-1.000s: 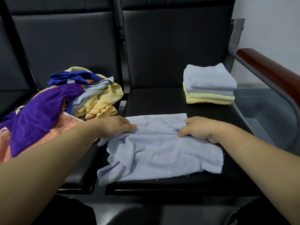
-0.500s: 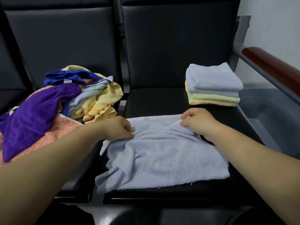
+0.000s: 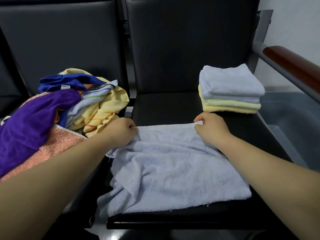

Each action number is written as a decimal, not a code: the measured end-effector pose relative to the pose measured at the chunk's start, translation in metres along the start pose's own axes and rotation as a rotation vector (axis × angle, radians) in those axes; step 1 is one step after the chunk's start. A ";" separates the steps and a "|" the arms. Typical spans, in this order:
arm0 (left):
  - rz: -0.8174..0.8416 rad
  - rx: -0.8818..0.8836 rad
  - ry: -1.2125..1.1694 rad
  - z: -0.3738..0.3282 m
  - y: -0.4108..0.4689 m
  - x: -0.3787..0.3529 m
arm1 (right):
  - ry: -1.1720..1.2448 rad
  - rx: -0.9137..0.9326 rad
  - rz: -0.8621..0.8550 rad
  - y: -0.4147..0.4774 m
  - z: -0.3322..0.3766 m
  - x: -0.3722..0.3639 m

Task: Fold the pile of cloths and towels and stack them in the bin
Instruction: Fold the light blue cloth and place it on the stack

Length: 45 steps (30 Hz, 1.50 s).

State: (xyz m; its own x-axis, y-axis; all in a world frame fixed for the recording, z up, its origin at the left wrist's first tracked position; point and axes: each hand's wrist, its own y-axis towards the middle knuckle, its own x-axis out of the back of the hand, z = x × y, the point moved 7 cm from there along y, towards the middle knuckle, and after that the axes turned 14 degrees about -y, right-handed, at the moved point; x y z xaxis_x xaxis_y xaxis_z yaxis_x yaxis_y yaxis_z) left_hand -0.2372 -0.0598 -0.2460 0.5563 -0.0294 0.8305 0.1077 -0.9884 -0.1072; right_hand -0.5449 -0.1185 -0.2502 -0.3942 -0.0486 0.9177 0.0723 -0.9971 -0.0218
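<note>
A light blue towel (image 3: 173,170) is spread, still rumpled, across the front of a black seat (image 3: 164,108), with its near left corner hanging over the seat's front edge. Its far hem is pulled into a straight line between the 2 hands. The left end of that hem is pinched by the left hand (image 3: 119,132), whose fingers are curled round the cloth. The right end is pinched between thumb and fingers of the right hand (image 3: 211,130) and lifted slightly off the seat. At the back right corner of the same seat a stack of folded towels (image 3: 230,89) is seen, with light blue ones laid above pale yellow ones; it is set well apart from the spread towel. On the neighbouring seat to the left a pile of unfolded cloths (image 3: 97,108) is heaped: a purple cloth (image 3: 34,118) is draped over a pink towel (image 3: 57,149), with a dark blue cloth (image 3: 69,82) and yellow striped pieces behind them. A grey bin (image 3: 290,118) is placed to the right of the seat, below a wooden armrest (image 3: 294,64), and just beside the folded stack.
</note>
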 end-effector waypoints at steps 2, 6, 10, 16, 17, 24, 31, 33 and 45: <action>-0.001 -0.001 0.003 0.002 0.004 -0.001 | -0.024 0.003 -0.005 0.004 -0.001 -0.002; 0.007 0.021 0.006 0.007 0.013 -0.002 | -0.058 -0.011 -0.002 0.012 -0.003 -0.004; 0.000 0.030 0.017 0.010 0.019 -0.003 | -0.102 -0.028 0.005 0.014 -0.001 -0.006; 0.004 0.065 0.003 0.016 0.028 -0.002 | -0.202 -0.033 0.082 0.016 0.005 -0.008; 0.024 0.072 0.024 0.016 0.029 -0.003 | -0.241 -0.032 0.104 0.016 0.007 -0.008; 0.109 -0.015 0.102 0.007 0.024 0.002 | -0.377 -0.083 0.179 0.014 0.007 -0.013; 0.186 -0.055 0.104 0.004 0.014 0.019 | -0.372 -0.044 0.163 0.016 0.007 -0.013; 0.196 -0.050 0.138 0.009 0.011 0.026 | -0.366 -0.052 0.150 0.015 0.007 -0.012; 0.075 0.049 0.177 0.040 0.004 0.059 | -0.296 -0.077 0.081 0.013 0.002 -0.010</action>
State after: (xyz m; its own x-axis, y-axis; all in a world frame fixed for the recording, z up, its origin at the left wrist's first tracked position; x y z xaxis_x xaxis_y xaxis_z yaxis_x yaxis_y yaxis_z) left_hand -0.1712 -0.0598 -0.2194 0.4108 -0.1330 0.9020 0.1139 -0.9741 -0.1955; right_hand -0.5383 -0.1312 -0.2587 -0.1051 -0.1203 0.9872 0.0185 -0.9927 -0.1190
